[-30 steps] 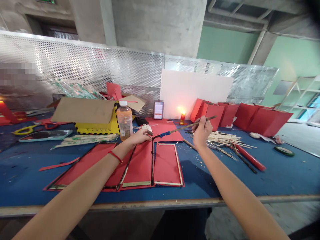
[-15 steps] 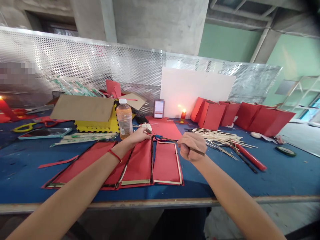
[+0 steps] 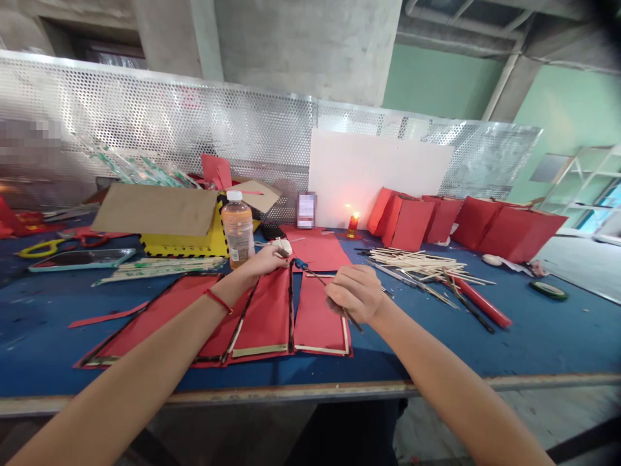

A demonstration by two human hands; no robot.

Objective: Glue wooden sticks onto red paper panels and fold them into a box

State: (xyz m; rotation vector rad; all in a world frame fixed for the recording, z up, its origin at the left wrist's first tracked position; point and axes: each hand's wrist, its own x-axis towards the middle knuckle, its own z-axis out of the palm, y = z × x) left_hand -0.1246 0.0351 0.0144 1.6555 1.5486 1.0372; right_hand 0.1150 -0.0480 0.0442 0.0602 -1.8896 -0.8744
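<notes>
My left hand (image 3: 264, 260) grips a small white tool (image 3: 285, 246) with a dark tip, resting above the top of a red paper panel (image 3: 262, 314) edged with dark strips. My right hand (image 3: 354, 292) is shut on a thin dark stick (image 3: 313, 276), which has a blue-wrapped end close to the white tool. That hand hangs over a narrower red panel (image 3: 317, 317) with pale bamboo strips along its edges. The stick's lower end pokes out below my right hand. Neither hand touches the other.
A bottle of orange liquid (image 3: 237, 230) stands beyond my left hand. A pile of bamboo sticks (image 3: 417, 262) lies to the right, near a lit red candle (image 3: 353, 225). Folded red paper pieces (image 3: 402, 223) stand at the back. Scissors (image 3: 41, 248) lie far left. The blue table's front edge (image 3: 291, 391) runs below.
My right hand has moved left over the narrower red panel, and the stick has swung with it. My left hand stays in nearly the same place.
</notes>
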